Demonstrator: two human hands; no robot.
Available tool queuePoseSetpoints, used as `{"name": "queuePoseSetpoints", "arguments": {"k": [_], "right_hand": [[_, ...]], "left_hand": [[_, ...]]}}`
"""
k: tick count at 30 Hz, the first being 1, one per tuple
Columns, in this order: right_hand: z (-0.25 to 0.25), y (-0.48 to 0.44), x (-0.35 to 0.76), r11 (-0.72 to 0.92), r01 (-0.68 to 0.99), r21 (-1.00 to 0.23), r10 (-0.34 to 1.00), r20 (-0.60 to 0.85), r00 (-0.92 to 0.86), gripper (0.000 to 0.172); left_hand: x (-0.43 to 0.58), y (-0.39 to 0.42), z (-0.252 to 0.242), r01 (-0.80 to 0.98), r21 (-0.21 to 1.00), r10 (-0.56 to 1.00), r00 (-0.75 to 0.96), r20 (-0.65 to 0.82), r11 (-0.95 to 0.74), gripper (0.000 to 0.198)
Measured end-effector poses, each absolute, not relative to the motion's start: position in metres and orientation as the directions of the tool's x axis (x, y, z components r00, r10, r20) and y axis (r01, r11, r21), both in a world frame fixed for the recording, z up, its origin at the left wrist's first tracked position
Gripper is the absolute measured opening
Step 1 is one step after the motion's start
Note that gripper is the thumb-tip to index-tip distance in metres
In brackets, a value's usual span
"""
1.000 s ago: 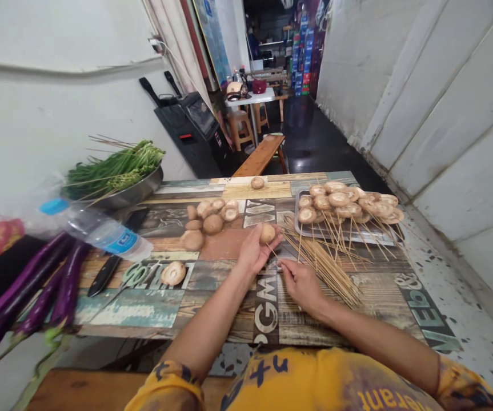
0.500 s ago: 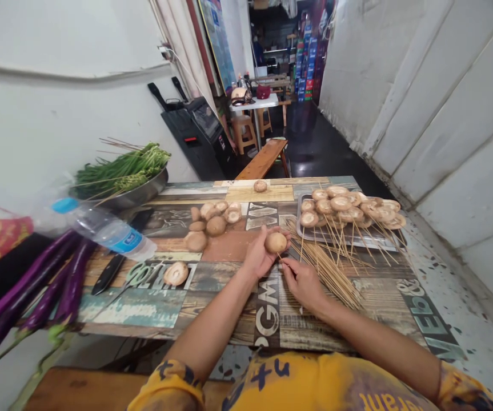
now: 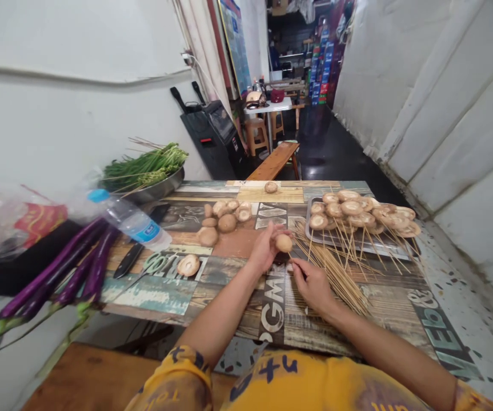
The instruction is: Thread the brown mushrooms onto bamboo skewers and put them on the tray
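Note:
My left hand [image 3: 267, 249] is closed around a brown mushroom [image 3: 284, 244], its rounded cap facing me. My right hand [image 3: 313, 285] pinches a thin wooden skewer [image 3: 291, 259] whose tip meets the mushroom's near edge; how deep it goes in I cannot tell. Under and beside my right hand lies a bundle of bare skewers [image 3: 341, 279]. Skewered mushrooms [image 3: 351, 208] are piled on a tray [image 3: 366, 246] at the right. Loose mushrooms [image 3: 227, 222] sit in a group left of my hands, with a single one [image 3: 188, 265] nearer me and another [image 3: 271, 186] at the far edge.
On the left are purple eggplants [image 3: 61, 279], a water bottle [image 3: 137, 224] lying on its side, a black-handled knife [image 3: 128, 260] and green-handled scissors [image 3: 154, 262]. A metal bowl of greens [image 3: 152, 185] stands at the back left. Beyond the table is a wooden bench [image 3: 274, 161].
The whole scene has shifted right and slightly as the head turned left. My hands keep the mushroom and skewer together, the cap tilted a little differently.

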State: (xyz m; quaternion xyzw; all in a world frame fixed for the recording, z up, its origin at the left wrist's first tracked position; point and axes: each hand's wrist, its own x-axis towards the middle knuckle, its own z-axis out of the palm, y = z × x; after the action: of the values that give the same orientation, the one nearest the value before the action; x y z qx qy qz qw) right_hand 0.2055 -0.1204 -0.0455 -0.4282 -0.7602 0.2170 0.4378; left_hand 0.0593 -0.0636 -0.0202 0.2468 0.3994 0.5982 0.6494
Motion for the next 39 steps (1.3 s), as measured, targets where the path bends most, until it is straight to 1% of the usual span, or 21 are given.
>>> {"name": "queuePoseSetpoints", "arguments": {"k": [2, 3, 5, 6, 8, 10, 12, 14, 15, 17, 18, 20, 21, 22, 23, 25, 27, 29, 31, 35, 39], "right_hand": [[-0.046, -0.121, 0.207, 0.561, 0.443, -0.699, 0.826, 0.508, -0.244, 0.024], [-0.046, -0.121, 0.208, 0.573, 0.439, -0.692, 0.818, 0.519, -0.249, 0.024], [-0.046, -0.122, 0.210, 0.589, 0.438, -0.679, 0.806, 0.530, -0.264, 0.023], [-0.047, -0.122, 0.211, 0.592, 0.442, -0.674, 0.804, 0.530, -0.270, 0.023], [-0.047, -0.122, 0.213, 0.595, 0.446, -0.669, 0.802, 0.528, -0.280, 0.023], [-0.049, -0.121, 0.213, 0.606, 0.442, -0.662, 0.794, 0.535, -0.287, 0.023], [-0.050, -0.120, 0.213, 0.624, 0.436, -0.649, 0.780, 0.554, -0.291, 0.023], [-0.051, -0.120, 0.212, 0.636, 0.435, -0.637, 0.769, 0.569, -0.291, 0.023], [-0.052, -0.119, 0.212, 0.639, 0.435, -0.635, 0.766, 0.573, -0.290, 0.023], [-0.052, -0.120, 0.212, 0.644, 0.429, -0.634, 0.763, 0.577, -0.292, 0.023], [-0.052, -0.120, 0.212, 0.648, 0.425, -0.632, 0.759, 0.580, -0.296, 0.022], [-0.051, -0.121, 0.211, 0.657, 0.422, -0.625, 0.752, 0.585, -0.304, 0.022], [-0.051, -0.122, 0.211, 0.663, 0.422, -0.618, 0.746, 0.588, -0.311, 0.023], [-0.050, -0.124, 0.210, 0.671, 0.420, -0.612, 0.740, 0.593, -0.317, 0.023], [-0.050, -0.125, 0.209, 0.678, 0.417, -0.606, 0.733, 0.598, -0.323, 0.023], [-0.049, -0.127, 0.208, 0.692, 0.408, -0.596, 0.720, 0.607, -0.335, 0.023], [-0.048, -0.129, 0.208, 0.695, 0.407, -0.593, 0.718, 0.605, -0.343, 0.023], [-0.048, -0.130, 0.209, 0.685, 0.422, -0.594, 0.728, 0.591, -0.349, 0.023], [-0.048, -0.130, 0.210, 0.662, 0.450, -0.600, 0.748, 0.565, -0.347, 0.023], [-0.047, -0.131, 0.212, 0.618, 0.495, -0.610, 0.785, 0.505, -0.359, 0.024], [-0.047, -0.133, 0.211, 0.600, 0.517, -0.610, 0.800, 0.461, -0.384, 0.025]], "left_hand": [[0.040, -0.062, -0.013, -0.432, 0.902, 0.970, -0.206, -0.128, 0.027, 0.036], [0.027, -0.064, -0.009, -0.299, 0.952, 0.948, -0.315, -0.037, -0.062, 0.033], [-0.006, -0.076, 0.001, 0.102, 0.981, 0.840, -0.507, 0.195, -0.166, 0.029], [-0.023, -0.086, 0.005, 0.326, 0.935, 0.776, -0.551, 0.307, -0.138, 0.028], [-0.054, -0.109, 0.010, 0.672, 0.731, 0.709, -0.572, 0.413, 0.116, 0.031], [-0.074, -0.132, 0.008, 0.767, 0.499, 0.700, -0.609, 0.372, 0.402, 0.039], [-0.086, -0.150, -0.001, 0.705, 0.360, 0.674, -0.702, 0.230, 0.611, 0.047], [-0.092, -0.162, -0.012, 0.676, 0.292, 0.668, -0.730, 0.144, 0.676, 0.054], [-0.095, -0.166, -0.018, 0.689, 0.285, 0.681, -0.718, 0.143, 0.667, 0.054], [-0.099, -0.170, -0.023, 0.731, 0.347, 0.727, -0.665, 0.172, 0.587, 0.050], [-0.099, -0.170, -0.023, 0.721, 0.429, 0.728, -0.660, 0.186, 0.544, 0.049], [-0.095, -0.167, -0.016, 0.570, 0.715, 0.701, -0.696, 0.158, 0.404, 0.047], [-0.089, -0.164, -0.010, 0.409, 0.864, 0.690, -0.716, 0.103, 0.294, 0.046], [-0.081, -0.158, -0.004, 0.193, 0.970, 0.708, -0.706, 0.032, 0.149, 0.043], [-0.070, -0.150, 0.002, -0.083, 0.997, 0.759, -0.649, -0.059, 0.006, 0.039], [-0.045, -0.129, 0.012, -0.264, 0.964, 0.846, -0.514, -0.139, -0.002, 0.034], [-0.020, -0.103, 0.015, -0.643, 0.763, 0.918, -0.264, -0.295, 0.060, 0.036], [0.002, -0.079, 0.012, -0.798, 0.600, 0.930, -0.173, -0.324, 0.061, 0.036], [0.017, -0.061, 0.005, -0.837, 0.541, 0.924, -0.134, -0.358, 0.088, 0.031], [0.031, -0.051, -0.009, -0.821, 0.552, 0.912, -0.104, -0.396, 0.146, 0.031], [0.029, -0.054, -0.012, -0.825, 0.552, 0.915, -0.123, -0.385, 0.121, 0.035]]}}
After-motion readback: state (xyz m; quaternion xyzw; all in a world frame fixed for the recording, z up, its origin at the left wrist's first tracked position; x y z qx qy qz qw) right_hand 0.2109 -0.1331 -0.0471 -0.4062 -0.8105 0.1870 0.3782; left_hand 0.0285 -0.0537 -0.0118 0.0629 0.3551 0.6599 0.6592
